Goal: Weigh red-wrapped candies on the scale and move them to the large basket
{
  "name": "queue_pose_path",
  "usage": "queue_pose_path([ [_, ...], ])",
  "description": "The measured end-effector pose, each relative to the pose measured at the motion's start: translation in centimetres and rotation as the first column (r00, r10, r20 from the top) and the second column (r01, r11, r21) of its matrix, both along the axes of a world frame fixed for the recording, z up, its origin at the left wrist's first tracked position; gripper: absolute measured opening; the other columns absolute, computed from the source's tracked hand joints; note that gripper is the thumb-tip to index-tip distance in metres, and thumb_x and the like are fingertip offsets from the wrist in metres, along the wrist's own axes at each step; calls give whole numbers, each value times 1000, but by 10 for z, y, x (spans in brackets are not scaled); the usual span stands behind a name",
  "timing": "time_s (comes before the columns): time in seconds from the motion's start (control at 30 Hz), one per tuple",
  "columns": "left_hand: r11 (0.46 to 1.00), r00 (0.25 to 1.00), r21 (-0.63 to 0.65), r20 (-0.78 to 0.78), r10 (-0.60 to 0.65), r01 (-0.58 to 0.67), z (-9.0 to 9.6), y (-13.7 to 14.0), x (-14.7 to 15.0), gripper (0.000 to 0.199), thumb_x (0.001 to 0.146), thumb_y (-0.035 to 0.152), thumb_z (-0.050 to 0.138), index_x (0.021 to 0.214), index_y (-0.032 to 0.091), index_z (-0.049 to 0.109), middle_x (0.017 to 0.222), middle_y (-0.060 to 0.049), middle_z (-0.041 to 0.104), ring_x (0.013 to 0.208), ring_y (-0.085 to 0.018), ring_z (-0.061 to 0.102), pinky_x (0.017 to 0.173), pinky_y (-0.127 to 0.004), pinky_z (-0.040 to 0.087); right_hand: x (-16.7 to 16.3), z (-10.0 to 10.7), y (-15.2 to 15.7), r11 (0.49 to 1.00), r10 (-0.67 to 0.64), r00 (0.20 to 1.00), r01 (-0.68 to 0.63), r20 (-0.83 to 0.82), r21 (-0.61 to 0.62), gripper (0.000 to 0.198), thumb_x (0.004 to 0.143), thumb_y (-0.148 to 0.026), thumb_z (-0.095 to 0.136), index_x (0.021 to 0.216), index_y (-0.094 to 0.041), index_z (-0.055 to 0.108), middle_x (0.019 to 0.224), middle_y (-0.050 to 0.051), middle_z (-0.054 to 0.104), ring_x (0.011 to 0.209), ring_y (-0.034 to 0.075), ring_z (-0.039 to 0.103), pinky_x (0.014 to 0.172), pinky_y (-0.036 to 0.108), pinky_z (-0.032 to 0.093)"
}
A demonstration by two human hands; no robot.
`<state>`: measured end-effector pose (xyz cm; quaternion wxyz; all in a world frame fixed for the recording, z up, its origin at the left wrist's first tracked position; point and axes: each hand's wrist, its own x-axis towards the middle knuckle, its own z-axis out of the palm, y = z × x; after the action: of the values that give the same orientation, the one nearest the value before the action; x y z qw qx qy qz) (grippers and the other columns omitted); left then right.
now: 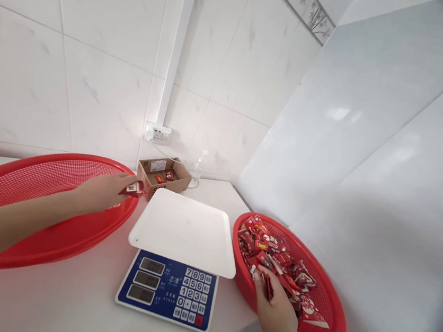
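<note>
My left hand [109, 189] reaches across the large red basket [65, 161] on the left, its fingers closed on a red snack packet [134, 188] near that basket's right rim. Over the right red basket [328, 316], my right hand [274, 302] is closed round a small dark red packet [269, 287], partly hidden by the fingers. Many wrapped red packets [262, 245] lie heaped in this basket. Between the two baskets stands a digital scale [167, 290] with a bare white pan [186, 228]; its small displays are hard to read.
Behind the scale, an open cardboard box [173, 183] holds a few red packets. A clear plastic bottle [198, 166] stands beside it near the wall. A cable runs from the wall socket [158, 134]. The white table's [82, 299] right edge passes under the right basket.
</note>
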<state>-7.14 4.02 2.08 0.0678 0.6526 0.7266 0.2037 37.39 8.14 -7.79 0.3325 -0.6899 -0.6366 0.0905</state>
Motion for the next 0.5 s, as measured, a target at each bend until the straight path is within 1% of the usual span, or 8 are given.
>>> queue_pose_path([
  [0.1,998,998,10,7,65,-65,1,-20,-22,58,70,35,69,125,20,57,125,-19,61,122,-52,47,97,-68,34,0,0,1,999,-33,999,34,18,-41,56,78,-68,43,107,-28,69,114,7,71,100,31,66,77,38,53],
  [0.17,996,996,34,26,83,-83,5,-32,-20,56,71,40,68,123,22,58,130,-16,58,131,-50,39,105,-66,26,0,1,2,996,-53,998,55,21,-66,57,77,-68,44,108,-28,69,113,9,71,100,32,66,76,40,53],
  [0.23,995,995,55,57,77,-80,10,-45,-2,49,82,47,57,127,27,56,133,-11,57,131,-44,42,107,-60,30,0,2,3,994,-67,998,68,6,-83,56,76,-68,44,108,-28,68,116,9,70,100,34,65,78,44,52],
  [0.3,998,991,62,129,24,-32,11,-57,26,52,87,51,49,136,33,47,138,-8,55,125,-36,51,101,-50,42,-2,5,2,995,-90,995,87,-41,-58,55,76,-67,45,108,-28,67,118,10,69,102,36,64,81,48,51],
  [0.33,996,961,67,267,-73,57,9,-64,43,54,88,50,50,139,33,44,139,-8,54,125,-33,51,101,-47,43,-4,7,0,994,-109,990,108,-85,-14,54,76,-66,46,107,-27,66,118,11,69,104,36,63,84,49,50],
  [0.4,965,832,92,490,-259,246,2,-75,76,48,87,48,55,133,36,51,137,-3,57,125,-29,52,102,-43,44,-10,10,-10,982,-115,965,147,-234,120,52,77,-64,48,105,-23,64,114,13,69,105,35,62,88,49,48],
  [0.47,899,697,89,601,-392,429,-11,-83,107,49,86,41,60,134,35,51,138,-3,56,120,-26,55,101,-39,45,-22,12,-27,963,-20,911,128,-412,236,47,81,-61,49,100,-20,62,106,15,70,99,31,64,84,43,51],
  [0.5,860,638,83,636,-434,503,-18,-84,120,52,85,39,61,135,34,50,139,-4,55,120,-25,55,101,-39,45,-30,11,-38,961,68,872,74,-484,267,44,84,-60,50,96,-19,62,104,15,70,94,29,66,80,40,53],
])
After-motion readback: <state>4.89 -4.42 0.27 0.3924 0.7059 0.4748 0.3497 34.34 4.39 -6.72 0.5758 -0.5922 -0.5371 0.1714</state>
